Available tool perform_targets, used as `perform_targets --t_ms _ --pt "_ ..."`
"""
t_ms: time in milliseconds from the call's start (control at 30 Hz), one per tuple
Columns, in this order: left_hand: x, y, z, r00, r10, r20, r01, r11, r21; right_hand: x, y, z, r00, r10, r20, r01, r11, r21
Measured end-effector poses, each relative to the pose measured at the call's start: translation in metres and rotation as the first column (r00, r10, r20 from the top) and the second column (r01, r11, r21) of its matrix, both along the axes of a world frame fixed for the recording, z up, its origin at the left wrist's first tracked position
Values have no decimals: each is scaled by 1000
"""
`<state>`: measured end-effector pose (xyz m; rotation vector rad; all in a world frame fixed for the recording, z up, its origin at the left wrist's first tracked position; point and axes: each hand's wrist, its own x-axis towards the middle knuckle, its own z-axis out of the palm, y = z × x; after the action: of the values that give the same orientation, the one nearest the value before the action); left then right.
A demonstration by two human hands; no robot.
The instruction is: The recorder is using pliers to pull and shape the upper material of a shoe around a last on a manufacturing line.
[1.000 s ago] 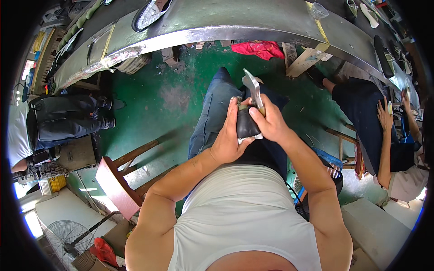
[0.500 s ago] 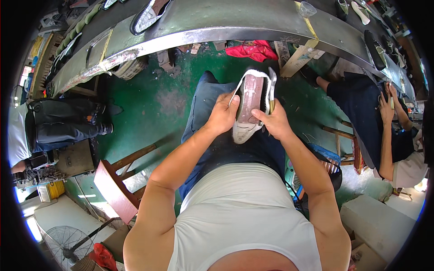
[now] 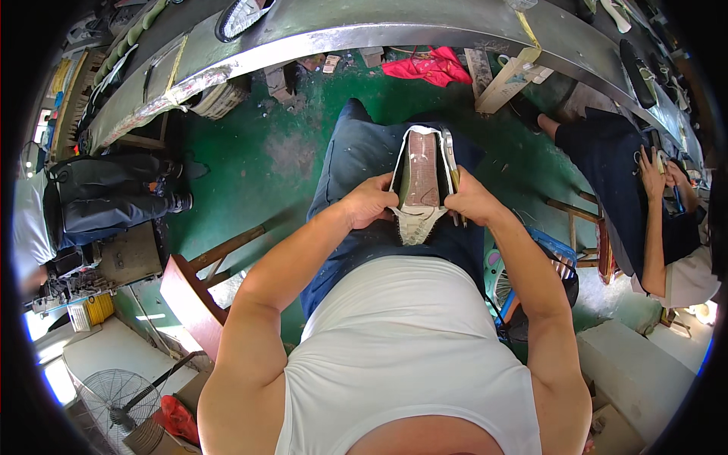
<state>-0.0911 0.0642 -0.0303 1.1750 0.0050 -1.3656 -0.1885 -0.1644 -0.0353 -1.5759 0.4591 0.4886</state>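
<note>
Shoe upper [image 3: 422, 182] on its last, sole side up over my lap.
L hand [image 3: 369, 203] & R hand [image 3: 472, 200] clamp its sides, fingers closed on it; prob light, stiff core w/ soft edges, so grip mid-sides.

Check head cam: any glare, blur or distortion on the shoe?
Head view: shoe sharp and evenly lit between left hand and right hand; glare along the metal bench, window blown out lower left; fisheye bends the bench edge, black corners.

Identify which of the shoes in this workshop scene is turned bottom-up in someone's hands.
The shoe held over the lap by the left hand and right hand, its bottom facing up. The shoe on the bench lies untouched, apart from any hand.
</note>
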Motion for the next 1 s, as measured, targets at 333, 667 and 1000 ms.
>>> perform_targets --t_ms 333,667,1000 --pt "-20 -5 -44 924 82 374 -87 996 -2 -24 36 -33 931 -342 127 347 937 -22" --pt "-15 -3 -49 981 168 95 -140 957 -253 -22 23 -29 965 -227 132 212 969 124" --pt "-32 0 -49 942 127 312 -106 991 -84 -51 -8 15 962 -265 67 246 947 209"
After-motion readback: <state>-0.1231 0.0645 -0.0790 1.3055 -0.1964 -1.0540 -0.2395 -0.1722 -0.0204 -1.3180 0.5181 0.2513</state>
